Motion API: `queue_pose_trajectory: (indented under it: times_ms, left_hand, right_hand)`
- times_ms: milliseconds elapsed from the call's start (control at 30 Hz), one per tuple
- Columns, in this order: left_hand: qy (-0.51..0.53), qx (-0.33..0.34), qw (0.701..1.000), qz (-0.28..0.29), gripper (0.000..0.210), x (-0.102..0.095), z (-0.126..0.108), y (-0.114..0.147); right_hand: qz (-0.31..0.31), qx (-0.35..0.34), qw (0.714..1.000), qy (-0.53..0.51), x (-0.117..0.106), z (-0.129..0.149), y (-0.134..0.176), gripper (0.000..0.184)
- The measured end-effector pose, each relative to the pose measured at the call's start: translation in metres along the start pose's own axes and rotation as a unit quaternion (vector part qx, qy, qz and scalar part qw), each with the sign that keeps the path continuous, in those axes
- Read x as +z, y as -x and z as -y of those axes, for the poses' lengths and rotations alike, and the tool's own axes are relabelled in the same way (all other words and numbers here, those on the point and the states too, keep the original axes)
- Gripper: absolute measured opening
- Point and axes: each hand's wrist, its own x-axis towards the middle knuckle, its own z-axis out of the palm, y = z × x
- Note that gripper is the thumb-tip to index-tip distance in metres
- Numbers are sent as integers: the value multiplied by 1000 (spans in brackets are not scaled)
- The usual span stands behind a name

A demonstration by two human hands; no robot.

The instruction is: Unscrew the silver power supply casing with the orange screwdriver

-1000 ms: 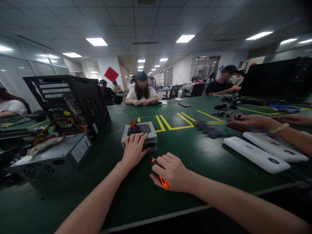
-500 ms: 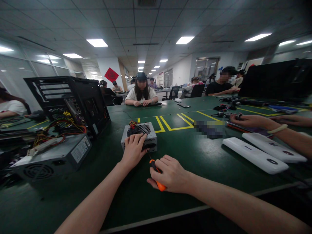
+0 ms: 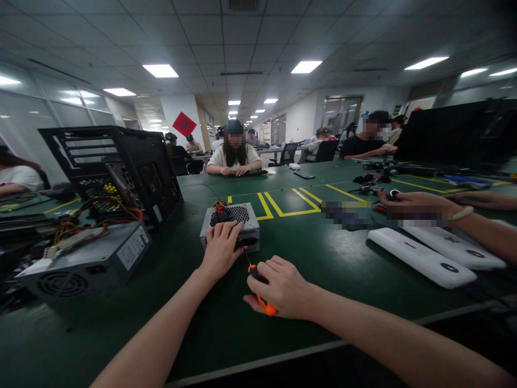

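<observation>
A grey metal computer power supply [image 3: 252,213] with a perforated top and bundled coloured cables stands in front of me. My left hand [image 3: 220,242] lies over its near side, fingers bent across the top edge and thumb low by the front face, holding it. In my right hand [image 3: 280,288] is a screwdriver [image 3: 266,306] with an orange and black handle, the fingers wrapped round it. Its thin shaft points up and left to the near face of the power supply, beside my left thumb. The tip's exact contact is too small to make out.
On the left are a larger power supply [image 3: 92,264] with loose cables and an open black computer case [image 3: 137,172]. White power banks [image 3: 420,256] lie at right, near another person's hand [image 3: 420,202]. A person [image 3: 234,153] sits across the green table [image 3: 194,334].
The orange handle has turned slightly within my right hand. My left hand and the power supply stay put. The other person's hand at right has shifted a little.
</observation>
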Motion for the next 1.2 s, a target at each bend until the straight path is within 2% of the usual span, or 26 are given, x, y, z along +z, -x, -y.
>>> queue_pose_trajectory:
  times_ms: [133, 300, 500, 733, 900, 1000, 1200]
  left_hand:
    - [2, 1, 1000, 1, 52, 0, 0, 0]
    - [10, 1, 1000, -3, 53, 0, 0, 1]
    - [4, -1, 1000, -2, 51, 1, 0, 1]
    - [8, -4, 1000, -7, 52, 0, -1, 0]
    - [10, -4, 1000, -9, 52, -1, -1, 1]
    - [9, -3, 1000, -10, 52, -1, -1, 1]
    - [15, -3, 1000, -12, 52, -2, -2, 0]
  right_hand:
    - [8, -5, 1000, -14, 3, 1, 3, 11]
    - [23, -18, 999, -16, -5, -1, 0, 5]
    - [-4, 23, 999, -33, 1, -1, 0, 16]
    - [27, -11, 999, -13, -5, -2, 2, 6]
    - [4, 14, 1000, -22, -3, 0, 0, 15]
    - [-4, 29, 999, -33, 1, 1, 1, 12]
    - [-20, -6, 1000, -21, -5, -1, 5, 5]
